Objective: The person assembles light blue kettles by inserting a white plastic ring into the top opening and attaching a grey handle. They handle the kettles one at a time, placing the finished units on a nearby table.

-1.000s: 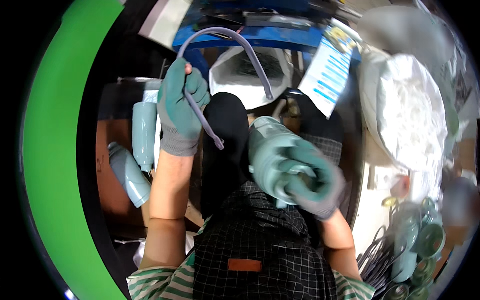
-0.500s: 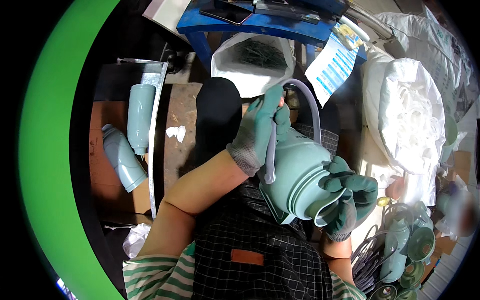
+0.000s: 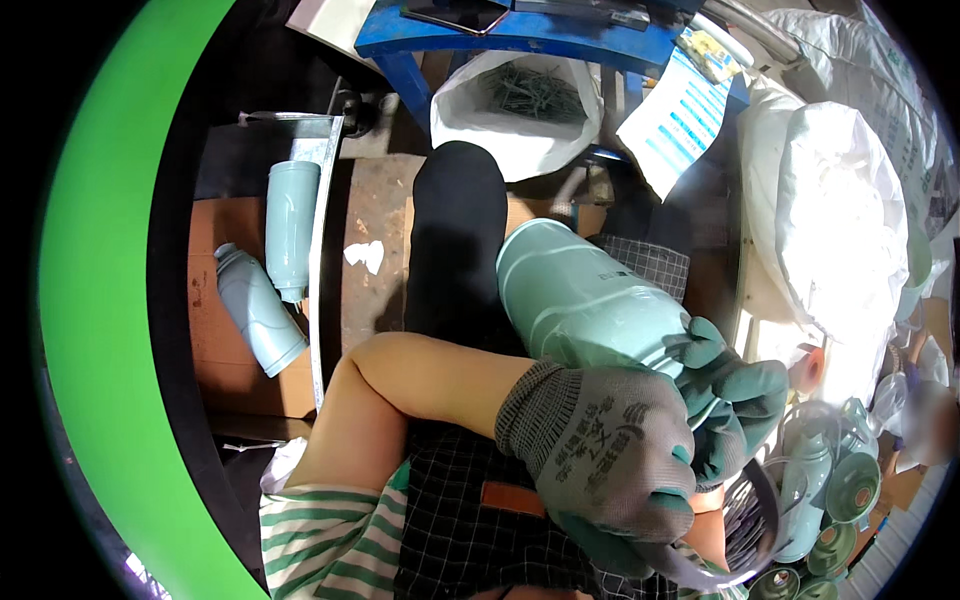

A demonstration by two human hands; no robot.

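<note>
A pale green plastic thermos shell [image 3: 580, 290] lies tilted across my lap, its wide end away from me and its neck toward me on the right. My right hand [image 3: 738, 395], in a grey and green work glove, is closed around the neck end. In front of the neck is my gloved left hand [image 3: 615, 465], its back turned up and its fingers curled on a curved grey handle [image 3: 768, 530]. The handle loops below and right of both hands. My left hand hides most of the neck and the handle's near end.
Two more green shells [image 3: 293, 230] lie in a metal-edged box at left. Ahead, a white sack [image 3: 455, 125] of green scraps stands under a blue stool [image 3: 560, 40]. White sacks [image 3: 845, 220] line the right side, with several green parts [image 3: 853, 487] and grey handles below them.
The handle has swung from the shell's far side to its neck side, my left hand moving toward me with it. The shell's wide end now points up and left; my right hand stays at the neck.
</note>
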